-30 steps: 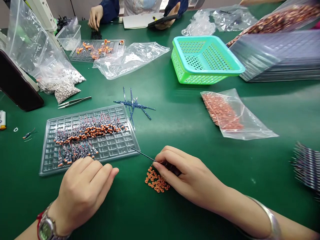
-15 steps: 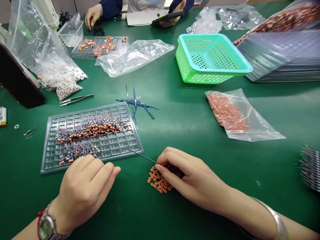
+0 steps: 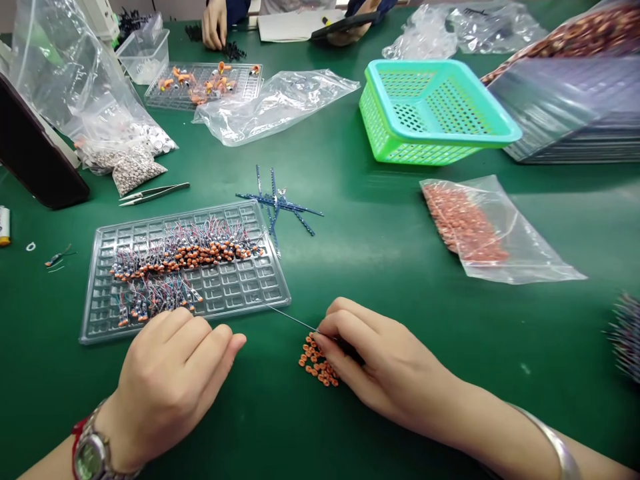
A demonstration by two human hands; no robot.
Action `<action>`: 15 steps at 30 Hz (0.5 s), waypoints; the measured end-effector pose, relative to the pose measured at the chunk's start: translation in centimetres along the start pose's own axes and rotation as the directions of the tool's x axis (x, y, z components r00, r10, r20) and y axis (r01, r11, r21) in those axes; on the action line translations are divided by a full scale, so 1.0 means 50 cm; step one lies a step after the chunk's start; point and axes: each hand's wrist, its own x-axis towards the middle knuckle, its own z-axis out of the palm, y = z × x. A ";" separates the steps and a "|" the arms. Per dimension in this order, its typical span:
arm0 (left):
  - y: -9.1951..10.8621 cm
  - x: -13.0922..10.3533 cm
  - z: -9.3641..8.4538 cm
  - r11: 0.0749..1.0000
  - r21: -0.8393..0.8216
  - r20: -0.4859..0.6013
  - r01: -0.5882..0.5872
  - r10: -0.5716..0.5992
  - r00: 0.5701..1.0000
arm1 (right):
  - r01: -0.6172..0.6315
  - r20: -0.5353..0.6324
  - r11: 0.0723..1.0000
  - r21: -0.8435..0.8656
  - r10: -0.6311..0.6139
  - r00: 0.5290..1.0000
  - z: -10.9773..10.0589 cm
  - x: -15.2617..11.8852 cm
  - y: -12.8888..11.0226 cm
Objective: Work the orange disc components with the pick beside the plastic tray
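My left hand (image 3: 167,370) is closed with the knuckles up, just in front of the clear compartment tray (image 3: 250,283); whatever its fingers may pinch is hidden. A thin metal rod (image 3: 293,319) sticks out to the left from between the thumb and forefinger of my right hand (image 3: 373,350). Its far tip reaches the tray's front right corner, and its held end is covered by my fingers. Small orange rings (image 3: 320,365) lie loose beside my right thumb. In the tray, small wired parts with orange ends (image 3: 187,257) lie in two rows.
Behind the tray lie blue strips (image 3: 280,203) and metal tweezers (image 3: 155,193). A bag of orange pieces (image 3: 467,223) and a green basket (image 3: 440,143) are at the right. White pieces fill a bag (image 3: 137,175) at the left. Opposite, a co-worker's hand (image 3: 215,27) is by black pieces.
The view has shifted slightly. My right hand has turned a little, hiding the rod's dark handle and fewer rings show. The co-worker's hand has moved right and down to the black pieces.
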 end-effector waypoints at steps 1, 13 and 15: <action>0.000 0.000 -0.001 1.000 -0.003 -0.003 -0.001 0.001 1.000 | 0.009 0.005 1.000 -0.017 -0.009 1.000 0.001 0.001 -0.001; 0.011 0.006 -0.011 0.996 -0.088 0.020 -0.012 0.014 1.000 | -0.025 0.159 0.999 -0.039 0.031 0.987 -0.012 0.018 -0.011; 0.011 0.009 -0.012 0.995 -0.098 0.019 -0.008 0.010 1.000 | -0.024 0.193 0.998 -0.057 0.035 0.981 -0.016 0.025 -0.014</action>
